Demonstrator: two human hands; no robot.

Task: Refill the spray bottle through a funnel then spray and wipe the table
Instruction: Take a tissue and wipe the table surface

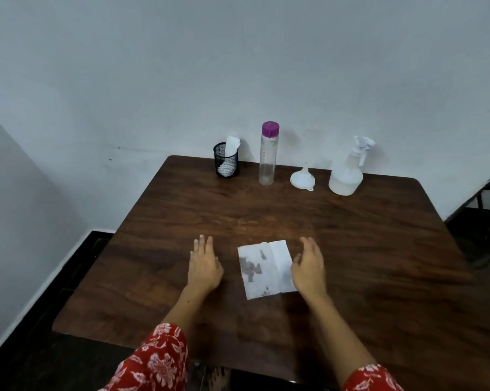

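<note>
A white paper towel [266, 268] with wet, dark patches lies flat on the dark wooden table [365, 249]. My left hand [204, 266] rests palm down on the table just left of it, fingers spread. My right hand [308, 268] hovers at the towel's right edge, fingers loosely curved, holding nothing. Along the far edge stand a white spray bottle [346, 172] with its trigger head on, a white funnel [303, 177] lying mouth down, and a tall clear bottle [267, 156] with a purple cap.
A black mesh cup [226, 162] holding white tissues stands at the far left of the table, near the wall [238, 66]. A dark chair frame [489, 190] shows at the right, beyond the table's edge.
</note>
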